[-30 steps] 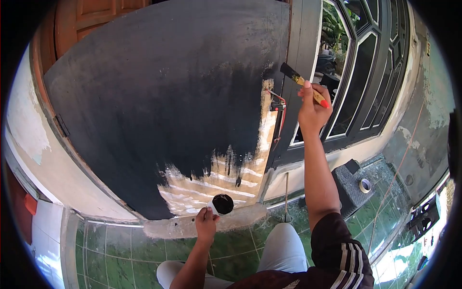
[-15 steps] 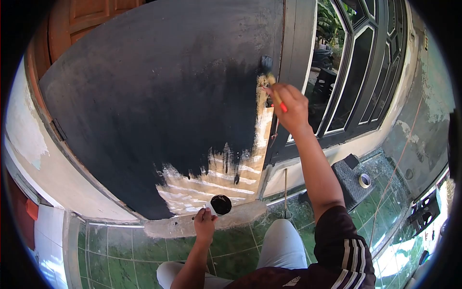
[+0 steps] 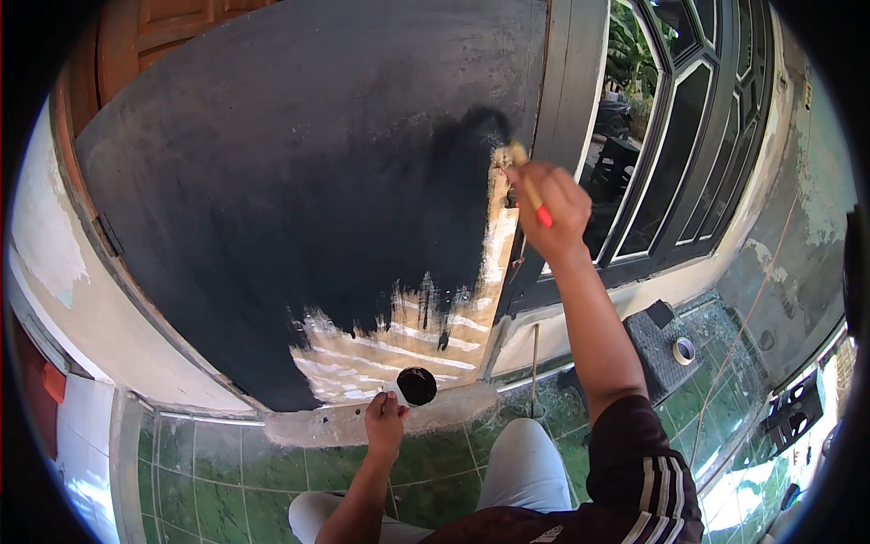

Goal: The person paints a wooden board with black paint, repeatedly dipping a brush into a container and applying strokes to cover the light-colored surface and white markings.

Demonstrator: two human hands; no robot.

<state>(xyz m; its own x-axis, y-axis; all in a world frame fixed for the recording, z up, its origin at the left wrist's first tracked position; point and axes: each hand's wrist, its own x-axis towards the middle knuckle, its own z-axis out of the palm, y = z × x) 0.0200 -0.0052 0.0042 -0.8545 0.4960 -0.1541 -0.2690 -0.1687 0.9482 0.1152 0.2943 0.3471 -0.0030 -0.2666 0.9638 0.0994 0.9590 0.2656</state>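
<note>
My right hand is closed around a paintbrush with a yellowish handle and a red end. Its dark bristles, smeared by motion, are at the right edge of a large door panel. Most of that panel is coated black; bare tan wood with white streaks shows along the bottom and up the right edge. Lower down, my left hand grips a small white-sided cup near the door's foot. Black paint is inside it.
Right of the door stands a dark window frame with white edging. A roll of tape lies on a dark grey block. A thin stick leans on the low wall. Green tiles cover the floor.
The brush's bristles have swung slightly left, and my right hand has shifted a little right and down in view. My left hand still holds the cup in nearly the same place.
</note>
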